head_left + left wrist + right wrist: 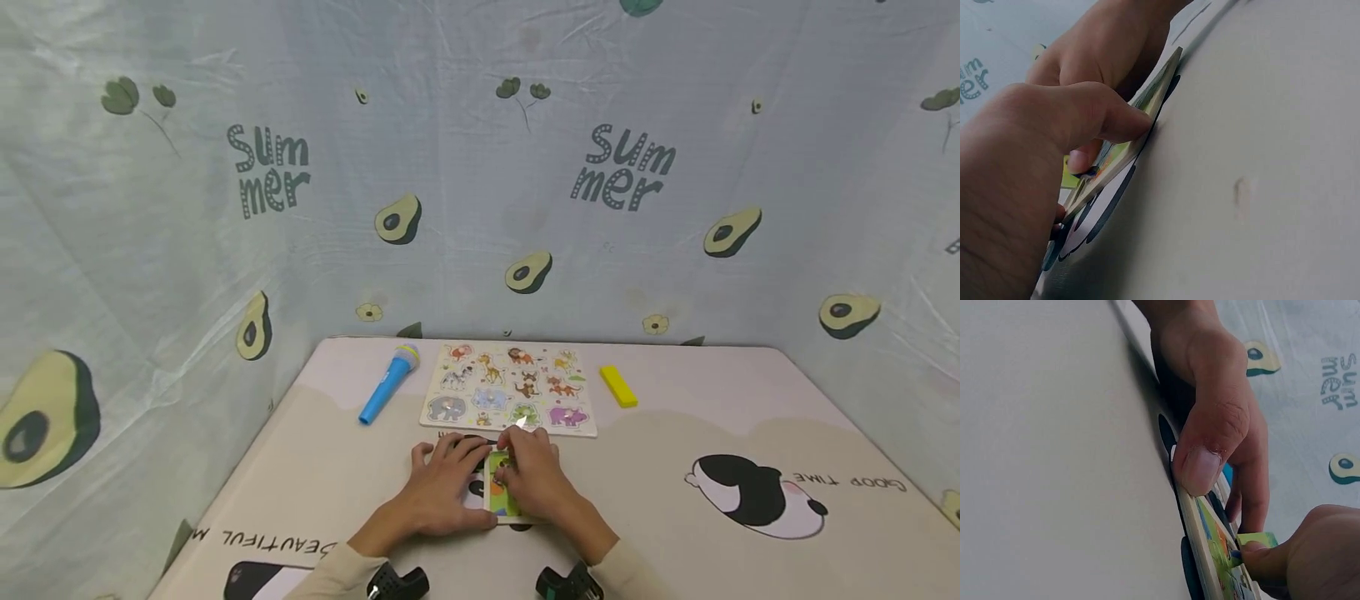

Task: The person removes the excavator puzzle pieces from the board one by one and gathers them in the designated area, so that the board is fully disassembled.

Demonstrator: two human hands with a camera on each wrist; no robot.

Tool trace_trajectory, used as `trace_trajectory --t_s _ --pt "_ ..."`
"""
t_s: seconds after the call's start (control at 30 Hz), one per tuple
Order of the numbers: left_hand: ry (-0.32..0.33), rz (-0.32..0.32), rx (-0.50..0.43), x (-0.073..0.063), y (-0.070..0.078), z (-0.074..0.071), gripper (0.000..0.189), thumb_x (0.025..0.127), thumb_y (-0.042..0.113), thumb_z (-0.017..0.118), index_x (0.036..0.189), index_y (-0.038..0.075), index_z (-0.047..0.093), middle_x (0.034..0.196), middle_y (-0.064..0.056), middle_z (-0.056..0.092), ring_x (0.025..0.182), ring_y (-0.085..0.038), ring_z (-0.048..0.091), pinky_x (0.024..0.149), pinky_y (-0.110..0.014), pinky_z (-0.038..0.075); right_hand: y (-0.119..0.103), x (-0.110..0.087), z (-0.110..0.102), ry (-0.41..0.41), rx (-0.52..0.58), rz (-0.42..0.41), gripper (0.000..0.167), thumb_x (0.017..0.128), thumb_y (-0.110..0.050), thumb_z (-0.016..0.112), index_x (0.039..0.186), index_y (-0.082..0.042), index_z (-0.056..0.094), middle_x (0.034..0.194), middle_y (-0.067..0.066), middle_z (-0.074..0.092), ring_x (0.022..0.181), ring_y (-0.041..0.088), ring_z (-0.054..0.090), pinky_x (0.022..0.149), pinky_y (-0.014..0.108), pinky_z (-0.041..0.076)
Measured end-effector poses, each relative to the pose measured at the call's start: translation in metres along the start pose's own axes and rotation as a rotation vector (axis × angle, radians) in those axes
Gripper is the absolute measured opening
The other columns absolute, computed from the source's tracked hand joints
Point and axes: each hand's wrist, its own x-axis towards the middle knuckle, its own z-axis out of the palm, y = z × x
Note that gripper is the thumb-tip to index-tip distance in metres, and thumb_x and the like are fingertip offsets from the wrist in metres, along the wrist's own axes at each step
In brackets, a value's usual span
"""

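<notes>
A small wooden puzzle board (pixel 493 485) with a bright green picture lies on the table in front of the person. My left hand (pixel 442 490) holds its left side, thumb at the near corner and fingers by the far end. From the right, my right hand (pixel 536 477) bends over the board and pinches a green puzzle piece (pixel 1266 539) between thumb and fingers. One edge of that piece stands up from the picture in the right wrist view. In the left wrist view, the left thumb (pixel 1125 122) presses on the board's near edge.
Beyond the hands lies a larger animal puzzle board (pixel 506 389). A blue toy microphone (pixel 386 387) is to its left, a yellow block (pixel 618 387) to its right. A printed cloth covers the table (pixel 660 483), and a curtain (pixel 465 167) hangs behind it.
</notes>
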Motion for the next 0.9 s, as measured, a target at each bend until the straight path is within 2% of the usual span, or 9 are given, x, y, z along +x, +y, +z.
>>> trace_trajectory --t_s 0.23,0.37,0.53,0.77,0.9 --pt "0.002 0.009 0.014 -0.004 0.000 0.002 0.095 0.072 0.072 0.067 0.152 0.023 0.047 0.156 0.005 0.043 0.141 -0.028 0.032 0.100 -0.061 0.023 0.006 -0.003 -0.006 0.024 0.113 0.010 0.016 0.096 -0.008 0.067 0.106 -0.016 0.058 0.087 -0.002 0.050 0.083 0.016 0.043 0.068 0.027 0.039" --pt "0.028 0.025 0.020 -0.005 0.000 0.003 0.094 0.072 0.070 0.067 0.151 0.022 0.048 0.155 0.004 0.045 0.140 -0.028 0.034 0.099 -0.061 0.024 0.011 -0.001 -0.019 0.060 0.176 0.021 0.013 0.094 -0.006 0.067 0.105 -0.014 0.063 0.081 -0.002 0.051 0.077 0.015 0.047 0.067 0.028 0.040" --pt "0.026 0.020 0.001 -0.006 0.001 0.002 0.095 0.070 0.069 0.069 0.149 0.021 0.049 0.154 0.003 0.046 0.139 -0.029 0.035 0.099 -0.061 0.024 0.024 0.001 -0.035 0.065 0.233 0.086 0.010 0.093 -0.004 0.068 0.099 -0.012 0.066 0.076 0.000 0.051 0.073 0.016 0.049 0.064 0.027 0.041" --pt "0.021 0.017 -0.043 -0.004 -0.001 -0.001 0.092 0.067 0.063 0.073 0.146 0.020 0.050 0.153 0.003 0.046 0.139 -0.028 0.034 0.101 -0.061 0.021 0.046 0.007 -0.054 0.082 0.221 0.188 0.007 0.092 -0.006 0.068 0.097 -0.010 0.066 0.076 0.003 0.053 0.073 0.017 0.050 0.063 0.027 0.040" --pt "-0.001 0.022 -0.062 -0.002 -0.003 -0.004 0.090 0.067 0.059 0.075 0.145 0.020 0.050 0.153 0.003 0.045 0.140 -0.028 0.033 0.101 -0.061 0.021 0.058 0.006 -0.063 0.069 0.194 0.213 0.006 0.090 -0.005 0.067 0.094 -0.008 0.066 0.074 0.003 0.053 0.070 0.018 0.049 0.062 0.028 0.039"
